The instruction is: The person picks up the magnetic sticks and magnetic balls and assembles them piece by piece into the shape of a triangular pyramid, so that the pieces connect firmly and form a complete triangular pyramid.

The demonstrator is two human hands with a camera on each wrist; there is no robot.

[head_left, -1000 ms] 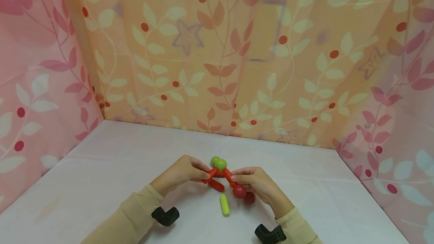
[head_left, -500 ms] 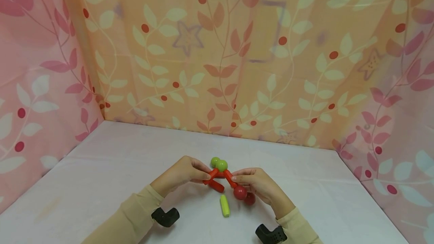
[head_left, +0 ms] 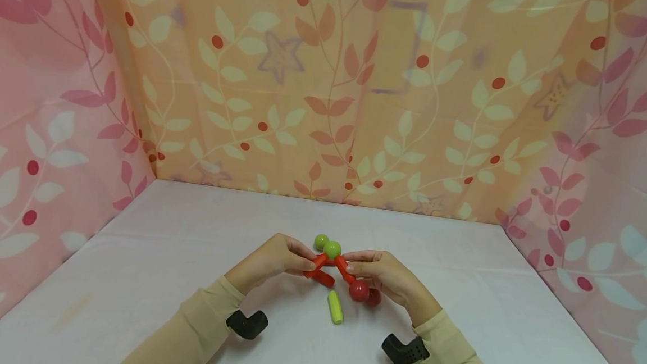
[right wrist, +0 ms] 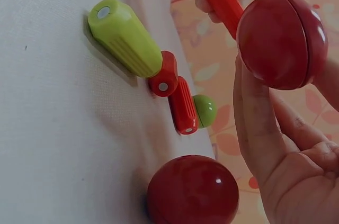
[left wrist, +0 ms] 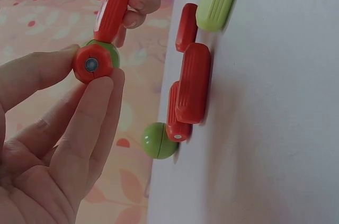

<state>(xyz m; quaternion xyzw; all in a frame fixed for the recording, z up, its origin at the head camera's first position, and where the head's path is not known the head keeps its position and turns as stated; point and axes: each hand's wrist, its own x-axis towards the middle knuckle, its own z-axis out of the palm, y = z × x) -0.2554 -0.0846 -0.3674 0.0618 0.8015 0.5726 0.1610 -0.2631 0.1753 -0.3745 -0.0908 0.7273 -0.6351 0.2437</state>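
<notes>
My left hand (head_left: 275,256) pinches one red magnetic rod (left wrist: 93,65) near its end, where a metal disc shows. A second red rod (head_left: 343,269) is held between the thumb and fingers of my right hand (head_left: 389,277). The upper ends of both rods meet at a green ball (head_left: 332,249), forming an upside-down V raised above the table. At the lower end of the right rod sits a red ball (right wrist: 282,41), close to my right fingertips. In the left wrist view, that green ball is mostly hidden behind the left rod.
Below the hands, a lime-green rod (head_left: 335,308) lies on the white table (head_left: 177,229). Loose red rods (left wrist: 194,83), another green ball (left wrist: 159,141) and another red ball (right wrist: 193,191) also lie there. Patterned cloth (head_left: 323,83) hangs around the table's back and sides.
The joined rods and balls have shifted slightly right and nearer to me. Both hands keep their pinch and barely move. The loose pieces stay where they were.
</notes>
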